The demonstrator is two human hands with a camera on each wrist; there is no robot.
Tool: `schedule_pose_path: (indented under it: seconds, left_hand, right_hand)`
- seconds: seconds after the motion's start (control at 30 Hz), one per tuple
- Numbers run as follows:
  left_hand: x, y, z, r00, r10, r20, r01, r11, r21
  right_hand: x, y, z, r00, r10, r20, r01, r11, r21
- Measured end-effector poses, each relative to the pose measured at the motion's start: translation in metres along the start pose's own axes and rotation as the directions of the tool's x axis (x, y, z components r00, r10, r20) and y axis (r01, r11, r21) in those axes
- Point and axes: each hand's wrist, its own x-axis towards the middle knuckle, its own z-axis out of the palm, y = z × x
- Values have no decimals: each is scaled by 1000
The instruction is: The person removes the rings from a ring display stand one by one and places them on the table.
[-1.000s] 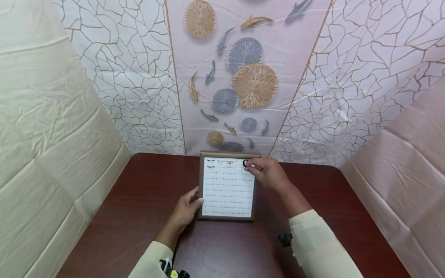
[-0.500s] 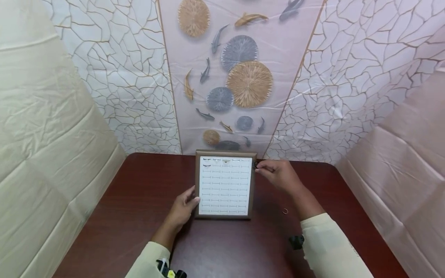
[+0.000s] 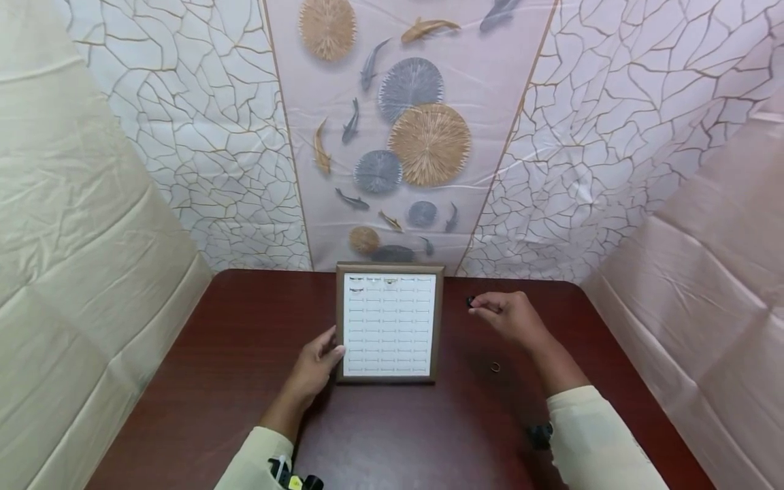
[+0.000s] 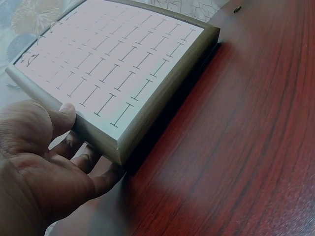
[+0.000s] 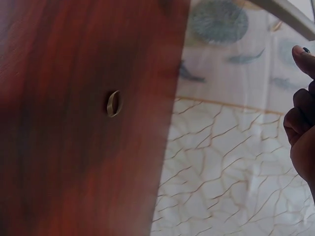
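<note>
Nearest to me, at the near end of the bench (image 3: 380, 435), I see a left sleeve (image 3: 257, 456) and a right sleeve (image 3: 603, 442), both pale, with black gear (image 3: 540, 436) at the wrists. A bit farther in, to the right of the board, a small gold ring (image 5: 110, 104) is on the bench. The left grip (image 3: 314, 367) holds the framed board (image 3: 388, 316) low on its left side, thumb (image 4: 68, 116) on the front and fingers (image 4: 105, 183) tucked under. The board is near the middle of the far edge; I can't tell how much it leans. It has rows of short lines, and four tiny shiny bits (image 3: 390, 281) sit at its top left: three along the top row, one below the first. The right grip (image 3: 514, 320) is off to the right, toward the far right corner, thumb and finger close together, pinching a small black thing (image 3: 469, 301), too small to name. Past the far edge hangs a wall cloth (image 3: 478, 82) with fish (image 3: 431, 28) and round shapes (image 3: 430, 144).
</note>
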Motion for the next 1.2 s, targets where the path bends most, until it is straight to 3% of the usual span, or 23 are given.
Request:
schedule_pose_path:
  seconds: [0.2, 0.43, 0.77, 1.2]
  left_hand:
    - [0, 1, 0, 1000, -1, 6, 1, 1000, 1]
    - [-2, 4, 1, 1000, 8, 23, -9, 1000, 5]
    - [2, 0, 1, 1000, -9, -5, 9, 1000, 3]
    - [2, 2, 0, 1000, -16, 10, 16, 1000, 14]
  right_hand:
    - [-10, 19, 1, 992, 120, 48, -121, 993, 11]
    - [-24, 36, -1, 963, 243, 113, -257, 959, 123]
    - [-35, 58, 3, 943, 247, 225, -302, 918, 259]
    - [-45, 75, 10, 923, 256, 288, -315, 931, 182]
